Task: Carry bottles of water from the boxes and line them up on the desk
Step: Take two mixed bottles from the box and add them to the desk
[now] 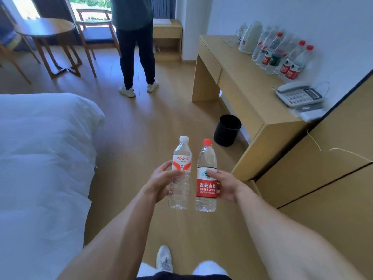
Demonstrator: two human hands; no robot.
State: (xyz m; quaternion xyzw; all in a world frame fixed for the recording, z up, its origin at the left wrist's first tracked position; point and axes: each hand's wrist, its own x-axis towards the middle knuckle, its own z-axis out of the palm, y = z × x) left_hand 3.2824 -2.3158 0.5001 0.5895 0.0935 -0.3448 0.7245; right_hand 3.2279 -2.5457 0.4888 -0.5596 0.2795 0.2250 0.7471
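Bottles come first: a white-capped bottle (180,172) and a red-capped bottle (206,176) are held side by side above the wooden floor (141,128), well short of the desk (242,83). Both stand nearly upright, long axes vertical, caps pointing up and slightly away from the wearer, bases toward the wearer's legs. The two bottles sit just beside each other, whether touching I cannot tell.

The left hand (159,181) grips the white-capped bottle around its middle, fingers curled round the far side and thumb across the near side below the orange-and-white label. The right hand (226,185) holds the red-capped bottle at its red and green label, thumb laid on the front and fingers wrapped behind.

Relative to the desk: a row of bottles (280,55) already stands along its back edge by the wall, upright, most with red caps. A pale kettle (250,37) stands at the far end of that row, and a telephone (298,94) lies on the near end of the desk. A black bin (227,130) sits on the floor under the desk's front edge.

A bed (44,158) with white bedding lies across the floor from the desk. Beyond the desk's far end, a standing person (135,43) faces away, near a round table (45,29) and a wooden chair (93,31).
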